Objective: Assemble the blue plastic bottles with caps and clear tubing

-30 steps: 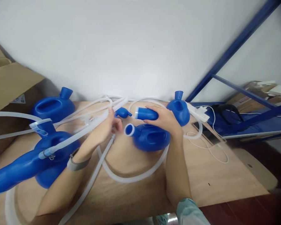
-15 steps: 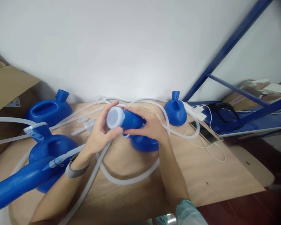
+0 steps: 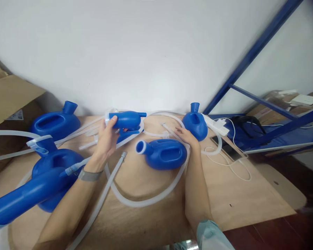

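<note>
- Left hand (image 3: 108, 138): fingers pinching a blue receptacle (image 3: 127, 119) near its white-rimmed end, thumb on the near side; the others are largely hidden.
- The receptacle lies roughly level above the surface (image 3: 255, 205), toward the back edge and left of the middle, its narrow spout pointing right.
- Right hand (image 3: 188, 137): fingers extended and slightly spread, near a pale hose end (image 3: 169, 129); contact cannot be told.
- Blue bottle (image 3: 167, 158): mid-surface, just beside the right hand, its white-rimmed mouth facing left.
- Pale hose (image 3: 146, 203): curving between this bottle and the front edge.
- Second blue bottle (image 3: 195, 126): near the back right corner, beside a white power strip (image 3: 216, 124).
</note>
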{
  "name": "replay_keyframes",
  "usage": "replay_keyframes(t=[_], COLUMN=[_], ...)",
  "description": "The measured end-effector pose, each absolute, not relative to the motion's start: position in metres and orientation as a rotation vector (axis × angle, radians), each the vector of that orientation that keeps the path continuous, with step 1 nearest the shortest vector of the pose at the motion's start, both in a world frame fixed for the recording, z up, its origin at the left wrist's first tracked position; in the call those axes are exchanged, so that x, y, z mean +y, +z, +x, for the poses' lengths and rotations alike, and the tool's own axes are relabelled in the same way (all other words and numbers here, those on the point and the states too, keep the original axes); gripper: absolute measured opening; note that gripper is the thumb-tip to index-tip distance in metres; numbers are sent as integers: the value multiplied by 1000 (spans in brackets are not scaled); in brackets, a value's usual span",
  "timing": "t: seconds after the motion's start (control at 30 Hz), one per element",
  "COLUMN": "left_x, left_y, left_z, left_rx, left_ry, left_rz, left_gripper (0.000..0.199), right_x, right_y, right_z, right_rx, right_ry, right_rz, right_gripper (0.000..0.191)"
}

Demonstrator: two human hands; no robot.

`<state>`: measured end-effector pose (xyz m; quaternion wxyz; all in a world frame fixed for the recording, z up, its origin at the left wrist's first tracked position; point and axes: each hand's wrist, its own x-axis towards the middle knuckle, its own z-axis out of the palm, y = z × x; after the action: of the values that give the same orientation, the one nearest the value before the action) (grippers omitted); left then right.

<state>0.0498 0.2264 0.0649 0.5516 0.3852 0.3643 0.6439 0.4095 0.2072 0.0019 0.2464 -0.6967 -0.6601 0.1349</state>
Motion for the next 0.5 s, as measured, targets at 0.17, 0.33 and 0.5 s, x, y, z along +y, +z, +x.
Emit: replay_keyframes(t=[0.17, 0.33, 0.5], left_x=[223, 216, 220], left_y=[67, 64, 60], left_z=[54, 59, 56], left_rx=[785, 798, 892], left_ry=[1527, 1507, 1538], left_rz=[886, 903, 1026], left_gripper=[46, 49, 51], right_x=[204, 206, 182], right_y=[-22, -7, 50], right_z=[415, 416, 403], right_rx=[-1782, -1676, -1681], right_ry=[536, 412, 315], right_rz=[-1892, -1926, -1868], right_gripper=[30, 35, 45])
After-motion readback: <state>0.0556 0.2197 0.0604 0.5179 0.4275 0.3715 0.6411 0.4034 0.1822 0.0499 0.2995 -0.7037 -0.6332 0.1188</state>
